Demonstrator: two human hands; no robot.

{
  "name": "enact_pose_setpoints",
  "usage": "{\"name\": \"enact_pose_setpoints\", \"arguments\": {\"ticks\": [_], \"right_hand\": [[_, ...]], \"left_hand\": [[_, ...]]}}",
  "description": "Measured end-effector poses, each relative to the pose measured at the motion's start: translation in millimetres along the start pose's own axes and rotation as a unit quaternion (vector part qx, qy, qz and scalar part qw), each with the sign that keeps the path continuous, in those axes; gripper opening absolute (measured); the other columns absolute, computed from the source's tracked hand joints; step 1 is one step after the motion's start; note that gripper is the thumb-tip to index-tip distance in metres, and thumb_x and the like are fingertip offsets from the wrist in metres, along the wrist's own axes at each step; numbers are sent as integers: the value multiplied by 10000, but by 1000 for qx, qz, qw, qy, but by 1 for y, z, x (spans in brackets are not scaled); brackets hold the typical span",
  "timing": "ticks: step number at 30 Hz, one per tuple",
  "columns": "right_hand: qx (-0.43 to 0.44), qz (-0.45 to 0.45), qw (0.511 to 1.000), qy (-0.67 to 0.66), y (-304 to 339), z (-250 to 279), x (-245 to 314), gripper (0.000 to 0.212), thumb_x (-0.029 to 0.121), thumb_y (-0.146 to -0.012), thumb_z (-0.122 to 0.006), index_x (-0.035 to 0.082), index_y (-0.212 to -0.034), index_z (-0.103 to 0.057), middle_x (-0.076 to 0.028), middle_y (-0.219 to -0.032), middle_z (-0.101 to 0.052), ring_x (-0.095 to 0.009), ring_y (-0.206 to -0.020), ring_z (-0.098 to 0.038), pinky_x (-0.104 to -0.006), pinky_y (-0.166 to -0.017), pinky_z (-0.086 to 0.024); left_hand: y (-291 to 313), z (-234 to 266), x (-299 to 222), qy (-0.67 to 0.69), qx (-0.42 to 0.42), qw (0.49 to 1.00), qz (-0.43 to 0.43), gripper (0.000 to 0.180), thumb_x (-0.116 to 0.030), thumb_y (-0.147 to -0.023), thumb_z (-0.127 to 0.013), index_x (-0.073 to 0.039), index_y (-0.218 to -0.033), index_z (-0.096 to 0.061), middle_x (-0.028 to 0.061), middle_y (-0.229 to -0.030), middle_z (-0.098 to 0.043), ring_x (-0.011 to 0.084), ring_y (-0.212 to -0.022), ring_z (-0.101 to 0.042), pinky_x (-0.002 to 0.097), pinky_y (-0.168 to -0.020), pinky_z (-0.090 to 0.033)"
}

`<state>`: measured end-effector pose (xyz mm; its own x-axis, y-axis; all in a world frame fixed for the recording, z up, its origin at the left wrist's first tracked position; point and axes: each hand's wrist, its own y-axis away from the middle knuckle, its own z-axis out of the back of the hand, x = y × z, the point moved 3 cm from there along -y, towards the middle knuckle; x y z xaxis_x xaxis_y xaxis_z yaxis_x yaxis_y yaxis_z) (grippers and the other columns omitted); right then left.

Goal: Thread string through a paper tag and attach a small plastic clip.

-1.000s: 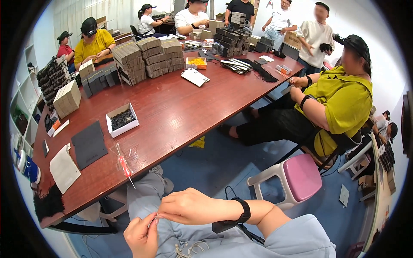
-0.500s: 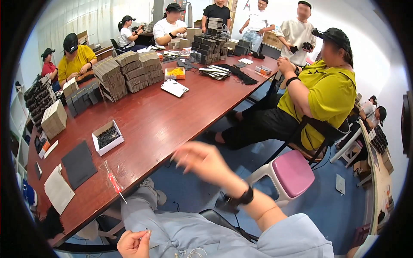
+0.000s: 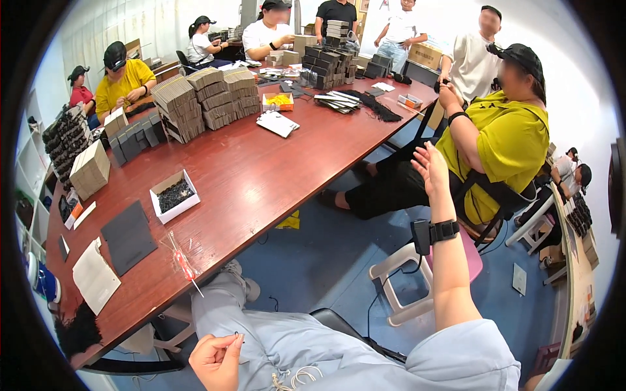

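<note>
My left hand (image 3: pixel 216 360) is low in front of my lap, its thumb and index finger pinched together. A tiny dark bit shows at the fingertips, too small to name. My right hand (image 3: pixel 430 168) is raised and stretched out to the right, palm up, fingers apart, holding nothing. It is near the seated person in the yellow-green shirt. Around that wrist is a black band with a small box (image 3: pixel 422 236). A red-handled thin-shafted tool (image 3: pixel 184 265) lies at the table edge. Behind it stands a white box (image 3: pixel 173 214) of small black pieces.
On the red-brown table (image 3: pixel 228 171) lie a black sheet (image 3: pixel 128 238), a pale sheet (image 3: pixel 96 279) and black threads (image 3: pixel 78 331). Grey-brown stacks (image 3: pixel 177 111) stand further back. To my right is a pink-topped stool (image 3: pixel 471 255). Several people sit or stand around.
My right hand has swung from near the table edge up and to the right, with the arm stretching out. My left hand stays pinched. The view has shifted slightly.
</note>
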<state>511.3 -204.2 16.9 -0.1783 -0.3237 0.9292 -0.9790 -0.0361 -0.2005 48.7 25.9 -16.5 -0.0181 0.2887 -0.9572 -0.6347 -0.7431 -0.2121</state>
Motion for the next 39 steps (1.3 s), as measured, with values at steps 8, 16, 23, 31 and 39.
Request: {"name": "enact_pose_setpoints", "arguments": {"ticks": [8,16,23,31,39], "right_hand": [[3,-177,971,-160,-2,-2,-77,525,293,-790,-538,2,-1153,-293,-186,-1044,-444,-273,-958,-473,-375,-807,-437],[48,-213,937,-273,-25,-69,-85,777,380,-785,-503,31,-1289,-26,-247,-1165,-323,-335,-1027,-414,-440,-856,-377],[40,103,941,320,-61,-134,-114,693,358,-687,-603,82,-1234,-279,-226,-1188,-326,-340,-1071,-369,-422,-856,-353],[419,366,781,283,36,-280,-98,692,235,-646,-591,141,-1258,-282,-193,-1256,-295,-330,-1162,-283,-386,-961,-249],[502,215,711,443,120,-356,-121,586,254,-665,-604,184,-1195,-363,-271,-1129,-368,-388,-1015,-433,-372,-869,-366]], "left_hand": [[1,1,-3,9,-7,1000,-2,54,90,-717,-566,56,-757,-555,-1,-669,-482,36,-590,-428,145,-528,-337],[3,0,9,11,17,999,41,45,34,-750,-551,40,-793,-564,22,-732,-522,62,-630,-470,166,-563,-369],[-4,-3,5,31,-60,998,3,68,80,-637,-632,44,-670,-585,-22,-575,-420,8,-486,-342,152,-427,-226],[-7,6,11,17,-65,998,14,85,43,-627,-657,20,-703,-628,-35,-493,-379,5,-430,-285,175,-393,-184],[-6,13,15,23,-39,998,35,68,54,-647,-639,38,-710,-617,0,-553,-468,15,-467,-385,152,-417,-263]]}}
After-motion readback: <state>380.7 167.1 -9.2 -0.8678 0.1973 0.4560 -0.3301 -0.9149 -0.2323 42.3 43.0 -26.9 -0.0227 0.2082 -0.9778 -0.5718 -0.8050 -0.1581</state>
